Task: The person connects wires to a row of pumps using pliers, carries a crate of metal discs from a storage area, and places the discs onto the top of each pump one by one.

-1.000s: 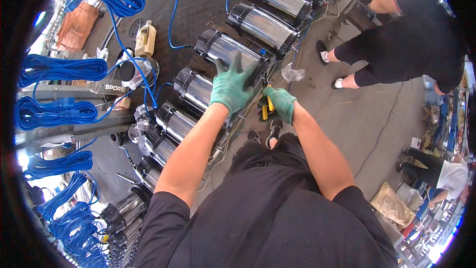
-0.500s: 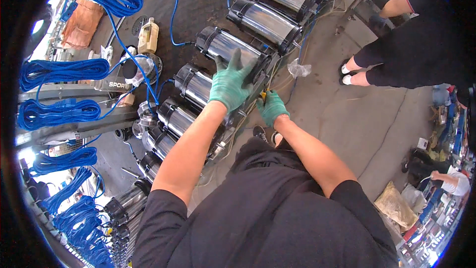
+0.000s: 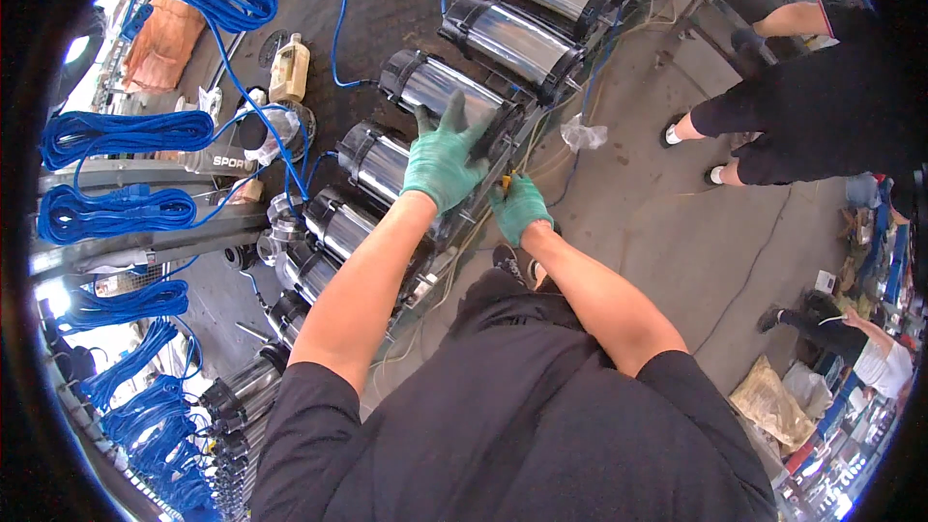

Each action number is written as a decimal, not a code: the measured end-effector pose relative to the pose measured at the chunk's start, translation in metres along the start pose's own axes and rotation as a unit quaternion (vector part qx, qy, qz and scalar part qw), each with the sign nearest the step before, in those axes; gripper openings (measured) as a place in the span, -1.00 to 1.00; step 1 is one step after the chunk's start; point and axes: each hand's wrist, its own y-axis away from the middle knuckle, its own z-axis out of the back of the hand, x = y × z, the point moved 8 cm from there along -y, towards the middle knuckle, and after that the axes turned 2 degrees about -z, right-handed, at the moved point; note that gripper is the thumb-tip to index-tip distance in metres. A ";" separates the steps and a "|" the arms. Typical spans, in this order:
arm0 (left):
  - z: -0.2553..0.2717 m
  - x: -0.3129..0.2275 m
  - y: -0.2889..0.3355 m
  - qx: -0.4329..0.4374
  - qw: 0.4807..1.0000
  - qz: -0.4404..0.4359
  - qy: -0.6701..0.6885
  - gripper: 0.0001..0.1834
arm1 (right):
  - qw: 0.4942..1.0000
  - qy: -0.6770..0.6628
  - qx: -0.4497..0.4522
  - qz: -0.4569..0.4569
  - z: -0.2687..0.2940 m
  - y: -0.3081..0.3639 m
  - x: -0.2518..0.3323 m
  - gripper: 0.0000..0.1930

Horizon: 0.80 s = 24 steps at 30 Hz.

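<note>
A row of shiny metal cylinders with black end caps, which look like pump motors, lies along the bench edge. My left hand (image 3: 446,164), in a green glove, rests with spread fingers on the near end of one pump motor (image 3: 440,87). A neighbouring pump motor (image 3: 375,162) lies just left of that hand. My right hand (image 3: 520,205), also gloved in green, is closed by the shaft end of the motor under my left hand. A small yellow thing (image 3: 507,181) shows at its fingertips; the rest of it is hidden.
Blue cable coils (image 3: 126,138) hang along the left. A pale bottle (image 3: 289,70) stands on the dark bench (image 3: 329,0). Thin hoses run along the bench edge near a clear plastic bag (image 3: 584,133). A person in black (image 3: 802,106) stands at right; another person (image 3: 875,353) is farther off.
My right hand has shifted slightly left, toward the bench edge. My left hand stays on the motor. The person in black has moved their feet apart, and the farther person has shifted.
</note>
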 end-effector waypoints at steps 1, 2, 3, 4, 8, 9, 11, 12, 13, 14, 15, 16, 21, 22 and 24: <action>0.001 -0.001 -0.001 -0.003 1.000 0.002 -0.005 -0.18 | 1.000 0.009 -0.004 0.009 -0.001 -0.001 0.000 -0.55; 0.003 -0.002 -0.003 -0.003 1.000 -0.001 -0.008 -0.18 | 1.000 0.018 -0.008 0.018 -0.001 -0.002 -0.001 -0.55; 0.004 -0.004 -0.005 -0.003 1.000 -0.005 -0.012 -0.18 | 0.999 0.027 -0.013 0.026 -0.001 -0.003 -0.001 -0.55; 0.004 -0.005 -0.005 -0.004 1.000 -0.007 -0.015 -0.17 | 0.999 0.026 -0.007 0.022 -0.001 -0.003 -0.002 -0.56; -0.005 0.007 0.001 0.018 1.000 0.007 0.008 -0.14 | 0.997 0.039 0.069 -0.023 0.020 0.021 0.017 -0.59; -0.002 0.007 0.002 0.028 0.999 0.032 -0.001 -0.15 | 0.993 0.045 0.098 -0.043 0.031 0.033 0.023 -0.60; 0.005 -0.007 -0.002 0.050 0.996 0.066 -0.020 -0.16 | 0.991 -0.036 0.088 -0.095 0.033 0.038 -0.023 -0.58; 0.001 -0.002 -0.002 0.035 0.997 0.060 -0.020 -0.14 | 0.993 -0.047 0.067 -0.082 0.041 0.033 -0.039 -0.58; 0.006 -0.009 -0.007 0.034 0.997 0.057 -0.046 -0.10 | 0.995 -0.058 0.044 -0.072 0.050 0.028 -0.058 -0.58; 0.009 -0.010 -0.011 0.012 0.998 0.049 -0.040 -0.10 | 0.999 -0.039 0.011 -0.025 0.069 0.026 -0.055 -0.60; 0.011 -0.011 -0.016 -0.010 0.998 0.042 -0.034 -0.09 | 0.994 -0.076 0.012 -0.079 0.081 0.016 -0.065 -0.60; 0.014 -0.014 -0.022 -0.043 0.998 0.022 -0.033 -0.09 | 0.984 -0.114 0.012 -0.133 0.096 0.012 -0.061 -0.60; 0.021 -0.055 -0.096 -0.012 0.999 -0.038 -0.019 -0.10 | 0.983 -0.160 0.075 -0.046 0.123 -0.069 -0.087 -0.60; 0.017 -0.052 -0.106 0.001 0.999 -0.028 -0.023 -0.13 | 0.984 -0.148 0.092 -0.029 0.118 -0.080 -0.084 -0.60; 0.002 -0.050 -0.120 0.038 0.999 -0.009 -0.025 -0.16 | 0.981 -0.154 0.108 -0.053 0.126 -0.086 -0.064 -0.62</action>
